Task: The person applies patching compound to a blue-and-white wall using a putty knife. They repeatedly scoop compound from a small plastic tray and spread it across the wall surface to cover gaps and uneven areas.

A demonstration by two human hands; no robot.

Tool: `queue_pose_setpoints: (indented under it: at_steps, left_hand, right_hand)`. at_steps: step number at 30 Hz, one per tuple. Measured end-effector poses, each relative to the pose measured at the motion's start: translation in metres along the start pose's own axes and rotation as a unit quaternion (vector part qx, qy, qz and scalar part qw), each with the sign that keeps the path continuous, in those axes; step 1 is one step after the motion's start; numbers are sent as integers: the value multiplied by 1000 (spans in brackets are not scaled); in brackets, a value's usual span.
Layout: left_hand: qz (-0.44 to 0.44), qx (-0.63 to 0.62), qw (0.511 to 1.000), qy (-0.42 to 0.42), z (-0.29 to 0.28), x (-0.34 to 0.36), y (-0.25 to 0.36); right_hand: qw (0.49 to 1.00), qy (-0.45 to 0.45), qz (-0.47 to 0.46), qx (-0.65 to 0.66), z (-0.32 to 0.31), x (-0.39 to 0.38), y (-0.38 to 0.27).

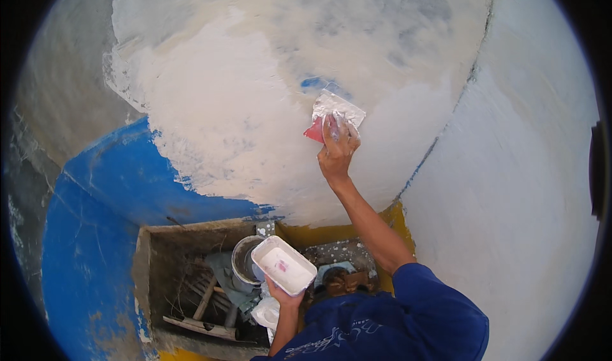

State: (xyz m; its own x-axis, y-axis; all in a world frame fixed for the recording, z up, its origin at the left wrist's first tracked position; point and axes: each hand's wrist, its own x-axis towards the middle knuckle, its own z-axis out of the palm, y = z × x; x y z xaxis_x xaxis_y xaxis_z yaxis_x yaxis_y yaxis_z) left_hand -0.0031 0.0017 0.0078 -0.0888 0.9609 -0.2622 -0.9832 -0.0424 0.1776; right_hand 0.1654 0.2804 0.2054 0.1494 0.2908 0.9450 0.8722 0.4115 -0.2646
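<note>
My right hand (338, 154) reaches up and presses a putty scraper (339, 108) against the wall. The scraper's blade is coated in white putty, and a red part shows beside my fingers, which are smeared with white. Around the blade spreads a layer of off-white putty (217, 106), with a small blue patch (312, 82) showing just above. Lower down, my left hand (285, 296) grips a white rectangular tub (275, 280) from beneath. Inside the tub lies white putty with a pinkish smear.
Below stands a concrete trough (141, 256) holding sticks, a cloth and wood pieces (205, 297). A bucket (237, 259) sits close beside the tub. Blue paint (95, 221) covers the lower left wall. At right, a white wall (497, 189) meets this one at a cracked corner.
</note>
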Motion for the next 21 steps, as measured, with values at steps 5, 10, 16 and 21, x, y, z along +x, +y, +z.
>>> queue_pose_setpoints:
  at_steps: [5, 10, 16, 21]
  left_hand:
    - [-2, 4, 1000, -18, 10, 1, 4]
    - [8, -16, 1000, -16, 14, -2, 8]
    - [-6, -17, 1000, -13, 6, -2, 8]
    - [-13, -15, 1000, -17, 3, 0, 11]
  right_hand:
    - [989, -94, -12, 114, -23, -49, -30]
    - [993, 70, 8, 99, -75, 32, 21]
    - [998, 42, 3, 41, -46, 20, 34]
    - [988, -86, -27, 124, -32, -35, -20]
